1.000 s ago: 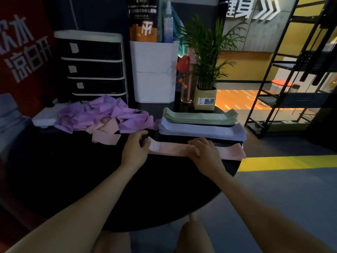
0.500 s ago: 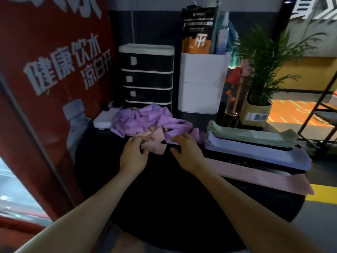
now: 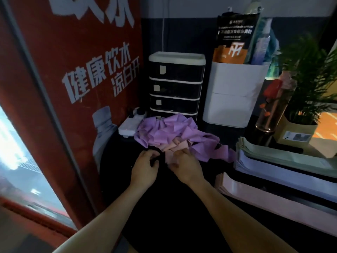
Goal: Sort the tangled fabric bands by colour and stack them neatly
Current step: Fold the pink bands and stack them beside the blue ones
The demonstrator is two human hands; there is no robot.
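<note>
Step in hand looks like pulling the next crumpled pink fabric band [image 3: 174, 146] from the tangled purple pile [image 3: 169, 132] on the black table [image 3: 182, 207]; right hand [image 3: 184, 166] pinches its near edge, left hand [image 3: 145, 167] curled beside it, grip unclear; next: free it, flatten, add to flat pink stack [image 3: 264, 196].

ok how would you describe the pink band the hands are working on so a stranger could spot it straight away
Start at the black drawer unit at the back of the dark table; the tangled purple heap lies just in front of it. At that heap's near edge, by the left hand and right hand, is the crumpled pink band, the only pink among purple, and not flat like the pink stack.
</note>
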